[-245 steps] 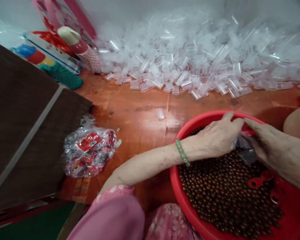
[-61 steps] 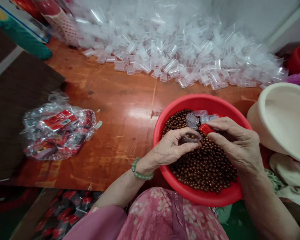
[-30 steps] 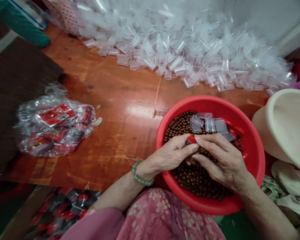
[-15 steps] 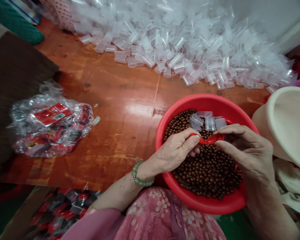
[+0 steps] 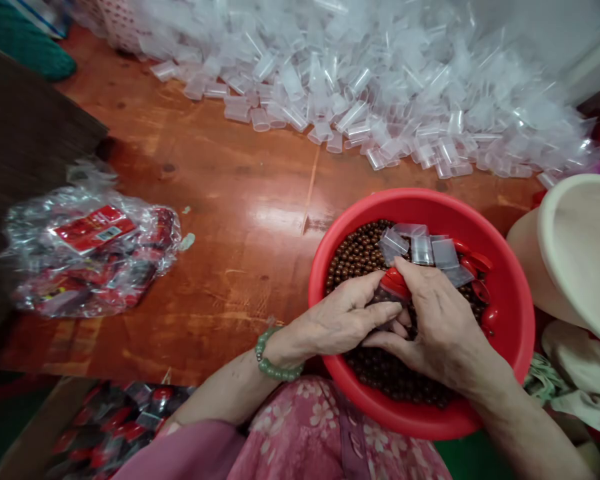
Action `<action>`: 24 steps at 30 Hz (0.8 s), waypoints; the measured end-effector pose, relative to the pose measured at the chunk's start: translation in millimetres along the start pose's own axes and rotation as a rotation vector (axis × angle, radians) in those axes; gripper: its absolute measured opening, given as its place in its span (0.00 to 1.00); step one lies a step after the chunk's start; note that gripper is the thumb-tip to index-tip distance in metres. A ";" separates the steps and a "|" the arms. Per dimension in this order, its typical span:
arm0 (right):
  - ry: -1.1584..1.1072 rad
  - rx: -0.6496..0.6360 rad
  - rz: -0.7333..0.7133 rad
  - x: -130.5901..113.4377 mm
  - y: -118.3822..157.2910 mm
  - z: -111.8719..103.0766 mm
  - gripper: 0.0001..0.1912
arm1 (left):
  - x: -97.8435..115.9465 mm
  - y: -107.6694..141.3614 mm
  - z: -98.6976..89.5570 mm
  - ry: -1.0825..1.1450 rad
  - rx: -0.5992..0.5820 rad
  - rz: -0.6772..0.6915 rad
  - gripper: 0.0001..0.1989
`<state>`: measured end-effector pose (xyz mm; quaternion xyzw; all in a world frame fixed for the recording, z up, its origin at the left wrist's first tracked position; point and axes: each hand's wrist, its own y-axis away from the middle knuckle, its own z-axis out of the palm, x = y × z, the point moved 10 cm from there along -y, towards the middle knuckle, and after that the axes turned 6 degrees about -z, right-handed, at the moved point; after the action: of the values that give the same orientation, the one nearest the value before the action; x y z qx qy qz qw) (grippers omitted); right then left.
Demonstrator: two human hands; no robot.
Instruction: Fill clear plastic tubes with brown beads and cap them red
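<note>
Over a red basin (image 5: 320, 287) of small dark-brown balls (image 5: 357, 257), my two hands are closed together around a small clear plastic container with a red cap (image 5: 396, 280). My left hand (image 5: 347, 313), with a green bead bracelet at its wrist, grips the container from the left. Fingers of my right hand (image 5: 443, 317) press at the red cap and curl round the near side. The lower part of the container is mostly hidden by fingers. On the balls behind my hands lie several clear plastic sleeves (image 5: 423, 250) and several loose red caps (image 5: 480, 261).
A large pile of clear sleeves (image 5: 340, 87) spreads along the back of the wooden table (image 5: 230, 200). At the left lies a clear bag of red packets (image 5: 95, 247). A cream bucket (image 5: 550, 227) stands right of the basin. Red-capped containers (image 5: 115, 427) sit below the table edge.
My hands were apart, each with a red piece over the basin. Now they have come together on one container, and my right hand has moved left, uncovering red caps at the basin's right.
</note>
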<state>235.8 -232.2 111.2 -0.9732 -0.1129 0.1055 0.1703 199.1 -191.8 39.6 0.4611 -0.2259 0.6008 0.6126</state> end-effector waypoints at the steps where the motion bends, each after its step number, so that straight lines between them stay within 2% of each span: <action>1: 0.079 0.013 -0.006 -3.1 -1.4 0.7 0.39 | 1.7 -0.2 -0.6 0.001 0.009 0.020 0.11; 4: 0.200 0.055 -0.007 -8.5 -5.3 2.2 0.30 | 5.4 -0.5 -2.9 -0.028 0.048 0.053 0.10; 10: 0.133 0.096 -0.014 -8.7 -7.2 0.9 0.25 | 8.5 -0.5 -2.4 -0.032 0.080 0.046 0.12; 16: 0.121 0.079 -0.045 -11.6 -9.8 0.4 0.27 | 5.9 -0.8 -1.7 -0.018 0.063 0.054 0.10; 21: 0.101 0.082 -0.039 -14.3 -10.6 1.8 0.28 | 7.3 0.2 -7.4 -0.014 0.098 0.119 0.17; 24: 0.067 0.029 -0.041 -15.9 -9.8 3.6 0.26 | 6.5 5.0 -7.3 0.002 0.112 0.140 0.19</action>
<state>218.0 -226.3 114.1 -0.9710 -0.1258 0.0711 0.1904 193.5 -183.0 43.1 0.4771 -0.2231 0.6545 0.5425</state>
